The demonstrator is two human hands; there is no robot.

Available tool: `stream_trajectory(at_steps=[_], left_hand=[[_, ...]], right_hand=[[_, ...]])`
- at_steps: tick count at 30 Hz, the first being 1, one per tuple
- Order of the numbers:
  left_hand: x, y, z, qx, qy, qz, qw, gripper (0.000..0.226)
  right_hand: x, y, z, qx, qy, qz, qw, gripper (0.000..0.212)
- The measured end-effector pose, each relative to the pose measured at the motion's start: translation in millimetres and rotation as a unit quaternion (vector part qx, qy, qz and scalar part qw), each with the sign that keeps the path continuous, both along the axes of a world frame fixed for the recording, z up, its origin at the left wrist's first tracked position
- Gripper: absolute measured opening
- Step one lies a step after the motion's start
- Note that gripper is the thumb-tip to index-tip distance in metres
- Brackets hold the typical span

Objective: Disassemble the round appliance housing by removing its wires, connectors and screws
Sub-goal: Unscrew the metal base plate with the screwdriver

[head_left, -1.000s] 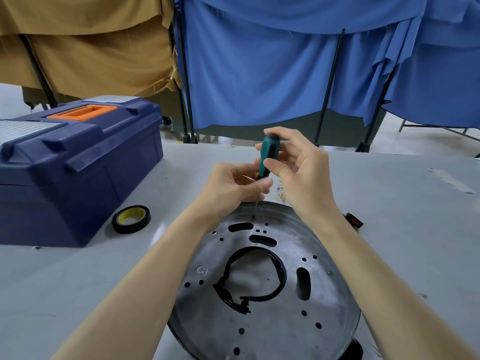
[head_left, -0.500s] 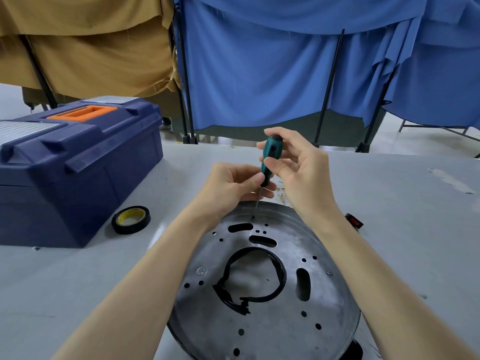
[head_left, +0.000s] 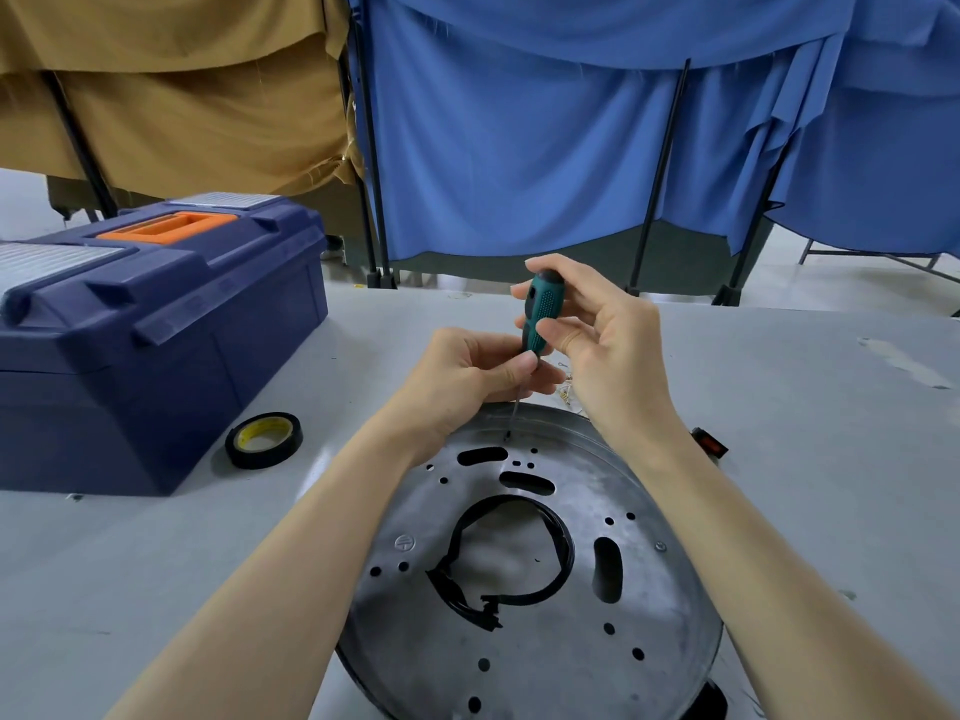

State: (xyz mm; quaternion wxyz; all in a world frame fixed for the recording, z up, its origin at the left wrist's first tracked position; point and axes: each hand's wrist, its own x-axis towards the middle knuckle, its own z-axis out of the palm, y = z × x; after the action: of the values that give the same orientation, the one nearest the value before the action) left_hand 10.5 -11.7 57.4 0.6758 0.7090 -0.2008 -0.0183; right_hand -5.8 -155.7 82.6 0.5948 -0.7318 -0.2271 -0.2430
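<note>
Right hand (head_left: pixel 597 345) keeps turning the screwdriver (head_left: pixel 537 314).

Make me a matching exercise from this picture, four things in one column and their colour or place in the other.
1 screwdriver
2 toolbox
3 tape roll
4 round housing

a navy, orange handle
b black, flat on the table
c green handle, in the right hand
d grey metal, many holes

Pairs: 1-c, 2-a, 3-b, 4-d
</note>
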Motion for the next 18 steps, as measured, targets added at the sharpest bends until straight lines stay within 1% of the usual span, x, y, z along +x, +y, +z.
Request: stream_trajectory(at_steps=[2,5,7,11,15,18], left_hand=[[-0.4,0.4,0.8,-0.012,0.002,0.002,1.0,0.021],[-0.6,-0.9,3.0,-0.018,-0.009,0.041,0.999,0.019],[-0.5,-1.3,3.6,-0.017,-0.014,0.063,0.998,0.023],[-1.1,-2.2,5.2,-0.016,-0.02,0.073,0.997,0.027],[-1.4,-1.5,5.0,-0.008,-0.039,0.078,0.996,0.03],[-2.4,-0.4,5.6,0.03,-0.058,0.105,0.992,0.038]], right_hand=[[0.0,0.8,0.4,-0.008,0.001,-0.003,1.0,0.049],[-0.5,2.5,1.4,-0.041,-0.015,-0.025,0.999,0.053],[-1.4,3.1,2.2,-0.04,-0.019,-0.034,0.998,0.055],[-2.0,2.3,3.0,-0.046,-0.023,-0.052,0.997,0.035],[-1.7,4.0,2.6,-0.042,-0.012,-0.037,0.998,0.038],[-0.3,2.7,1.7,-0.033,-0.022,-0.048,0.998,0.035]])
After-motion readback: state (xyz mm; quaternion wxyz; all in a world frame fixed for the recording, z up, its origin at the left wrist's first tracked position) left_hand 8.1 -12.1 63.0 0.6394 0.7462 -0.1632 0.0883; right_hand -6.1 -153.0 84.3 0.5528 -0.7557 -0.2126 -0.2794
